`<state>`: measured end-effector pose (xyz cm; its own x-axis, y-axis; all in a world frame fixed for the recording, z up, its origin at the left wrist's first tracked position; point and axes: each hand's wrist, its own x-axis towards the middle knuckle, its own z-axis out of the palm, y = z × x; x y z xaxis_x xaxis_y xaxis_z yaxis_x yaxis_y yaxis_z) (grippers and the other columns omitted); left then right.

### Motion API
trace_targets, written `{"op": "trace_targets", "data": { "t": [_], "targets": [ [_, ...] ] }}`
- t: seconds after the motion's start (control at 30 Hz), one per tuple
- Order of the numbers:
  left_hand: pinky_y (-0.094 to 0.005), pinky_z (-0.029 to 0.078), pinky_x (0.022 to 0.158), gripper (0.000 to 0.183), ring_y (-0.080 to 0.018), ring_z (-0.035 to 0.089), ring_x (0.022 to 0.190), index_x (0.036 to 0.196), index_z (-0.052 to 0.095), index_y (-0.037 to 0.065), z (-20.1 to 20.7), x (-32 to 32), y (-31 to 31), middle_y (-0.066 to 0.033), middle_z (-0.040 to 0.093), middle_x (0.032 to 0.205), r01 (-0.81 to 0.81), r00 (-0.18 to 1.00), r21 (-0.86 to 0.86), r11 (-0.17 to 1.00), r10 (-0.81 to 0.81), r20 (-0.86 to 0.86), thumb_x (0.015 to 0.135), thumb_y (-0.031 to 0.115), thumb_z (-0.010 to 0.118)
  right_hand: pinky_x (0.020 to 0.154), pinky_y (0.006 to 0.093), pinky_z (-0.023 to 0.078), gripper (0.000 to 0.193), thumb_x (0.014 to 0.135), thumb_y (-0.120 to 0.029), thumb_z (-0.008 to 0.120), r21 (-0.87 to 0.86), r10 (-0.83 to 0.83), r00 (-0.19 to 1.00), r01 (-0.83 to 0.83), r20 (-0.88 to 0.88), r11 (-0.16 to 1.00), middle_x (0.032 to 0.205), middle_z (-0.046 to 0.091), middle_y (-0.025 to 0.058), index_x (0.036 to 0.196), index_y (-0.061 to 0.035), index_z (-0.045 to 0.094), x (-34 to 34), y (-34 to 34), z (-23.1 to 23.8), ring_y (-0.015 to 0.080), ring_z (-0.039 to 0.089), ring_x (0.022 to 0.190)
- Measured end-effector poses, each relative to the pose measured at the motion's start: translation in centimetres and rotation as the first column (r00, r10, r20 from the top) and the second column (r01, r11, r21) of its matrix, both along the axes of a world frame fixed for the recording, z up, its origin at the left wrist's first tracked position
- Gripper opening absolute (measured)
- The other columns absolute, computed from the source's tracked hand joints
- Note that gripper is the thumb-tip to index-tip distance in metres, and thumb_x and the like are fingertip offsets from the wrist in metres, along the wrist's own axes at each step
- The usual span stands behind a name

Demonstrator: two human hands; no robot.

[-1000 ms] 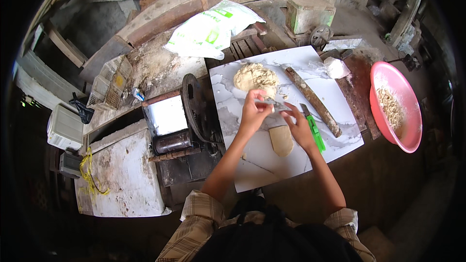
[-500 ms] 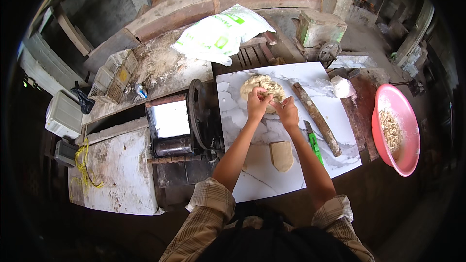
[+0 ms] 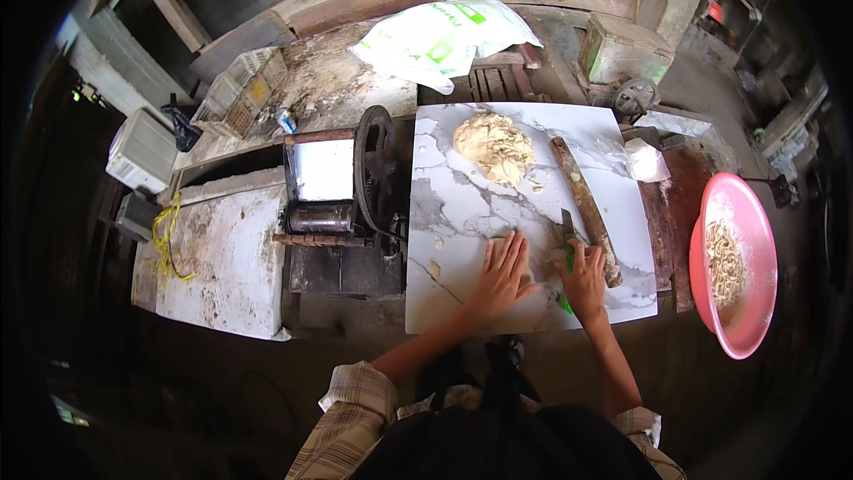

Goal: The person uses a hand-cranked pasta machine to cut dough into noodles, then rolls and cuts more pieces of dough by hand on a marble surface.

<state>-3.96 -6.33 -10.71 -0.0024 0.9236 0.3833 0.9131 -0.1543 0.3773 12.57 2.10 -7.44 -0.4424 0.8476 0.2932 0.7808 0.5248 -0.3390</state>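
Note:
My left hand (image 3: 504,277) lies flat with its fingers stretched out, over the spot of the cut slab of dough, which it mostly hides. To its right, my right hand (image 3: 585,283) has its fingers curled over the green handle of a utility knife (image 3: 567,229). The knife's blade points away from me on the marble-patterned board (image 3: 444,213). Farther back rests a rough mound of pale dough (image 3: 494,149), apart from both hands. A long wooden rolling stick (image 3: 583,204) lies slanted just right of the knife.
Left of the board stands a roller machine (image 3: 322,178) with a large wheel (image 3: 377,169). A pink basin (image 3: 755,293) holding floured strips is at the right, near a bag of white powder (image 3: 646,162). Behind lie a white-green sack (image 3: 435,40) and a plastic crate (image 3: 240,93).
Both hands have left the dough mound and come nearer to me. The left now lies over the dough slab; the right has closed on the knife. The whole view has shifted.

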Motion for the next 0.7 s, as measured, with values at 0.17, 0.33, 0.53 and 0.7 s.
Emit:
{"op": "trace_targets", "data": {
  "t": [0.17, 0.33, 0.53, 0.7],
  "targets": [
    [-0.0518, 0.016, 0.110, 0.086, -0.0270, 0.021, 0.139, 0.140, 0.026, -0.002, -0.4, 2.5, -2.5, -0.0158, 0.026, 0.148, -0.188, 0.976, -0.075, 0.979, 0.178, -0.127, 0.082, 0.055, 0.053, 0.082, 0.0457, 0.044, 0.051, 0.074, -0.005, 0.065, -0.151, 0.131, 0.989, -0.140, -0.069, 0.979, 0.103, 0.048, 0.0215, 0.122, -0.0069, 0.046, 0.9, 0.8, 0.0, 0.0398, 0.051, 0.096],
    [-0.0508, 0.017, 0.110, 0.086, -0.0263, 0.021, 0.139, 0.141, 0.024, -0.001, 0.6, 5.3, -4.8, -0.0149, 0.024, 0.149, -0.247, 0.968, -0.147, 0.958, 0.238, -0.077, 0.081, 0.053, 0.054, 0.081, 0.0476, 0.045, 0.051, 0.080, -0.002, 0.059, -0.169, 0.385, 0.906, -0.414, -0.178, 0.895, 0.102, 0.055, 0.0261, 0.128, -0.0031, 0.042, 2.7, 3.5, -1.5, 0.0450, 0.054, 0.093],
    [-0.0490, 0.017, 0.111, 0.081, -0.0270, 0.022, 0.139, 0.142, 0.023, -0.001, 1.8, 6.9, -7.1, -0.0161, 0.024, 0.149, -0.372, 0.928, -0.181, 0.910, 0.366, -0.067, 0.085, 0.048, 0.053, 0.065, 0.0464, 0.050, 0.060, 0.090, -0.013, 0.050, -0.300, 0.694, 0.718, -0.650, 0.059, 0.698, 0.078, 0.059, 0.0181, 0.142, -0.0332, 0.029, 1.0, 2.5, 4.7, 0.0391, 0.060, 0.071],
    [-0.0464, 0.017, 0.112, 0.079, -0.0280, 0.024, 0.138, 0.142, 0.024, -0.002, 1.6, 7.7, -7.6, -0.0178, 0.025, 0.148, -0.450, 0.893, -0.176, 0.876, 0.445, -0.066, 0.087, 0.050, 0.049, 0.056, 0.0433, 0.051, 0.057, 0.089, -0.015, 0.050, -0.238, 0.791, 0.565, -0.756, 0.234, 0.610, 0.069, 0.058, 0.0157, 0.141, -0.0299, 0.033, 0.0, 2.0, 5.8, 0.0346, 0.061, 0.058]
  ]
}}
